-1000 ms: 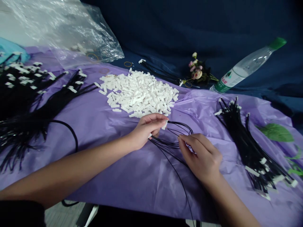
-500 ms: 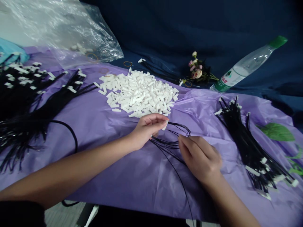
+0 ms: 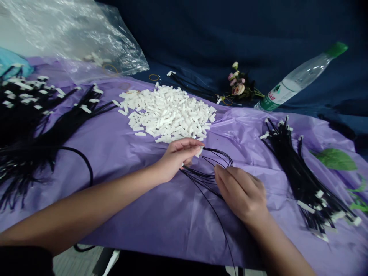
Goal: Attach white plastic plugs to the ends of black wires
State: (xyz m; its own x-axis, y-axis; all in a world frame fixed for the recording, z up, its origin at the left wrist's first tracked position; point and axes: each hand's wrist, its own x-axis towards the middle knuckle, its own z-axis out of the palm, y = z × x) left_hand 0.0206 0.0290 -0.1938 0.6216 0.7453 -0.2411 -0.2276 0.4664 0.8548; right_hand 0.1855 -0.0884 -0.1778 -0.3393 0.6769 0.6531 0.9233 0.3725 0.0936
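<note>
Purple sheeting (image 3: 138, 218) covers the work surface from its near edge, where a loose black strand (image 3: 220, 220) trails down over it. Just beyond, the right hand (image 3: 241, 191) has its thumb and fingers pressed together, seemingly pinching 1 of the thin black wires (image 3: 202, 174); the fingertips hide exactly where along its length. Opposite it, the left hand (image 3: 181, 156) pinches a white connector (image 3: 199, 151) between thumb and index finger, with another small white end piece (image 3: 182, 165) showing beneath the palm. This grip probably steadies the connector by its edge and leaves its wired side turned toward the right hand, while tucking the other end under the palm likely keeps the loop gathered. The connector sits between the 2 hands, its long axis slanting from far right to near left; its wires leave rightward, bend round in a loop and come back left under the palm. Farther out, a black cable bundle (image 3: 296, 172) lies to the right and more bundles (image 3: 67, 124) to the left, apparently set aside to leave the middle for the pile of white connectors (image 3: 172, 115). Behind the pile are artificial flowers (image 3: 238, 89), a tilted bottle (image 3: 290, 88) and a clear plastic bag (image 3: 86, 34).
</note>
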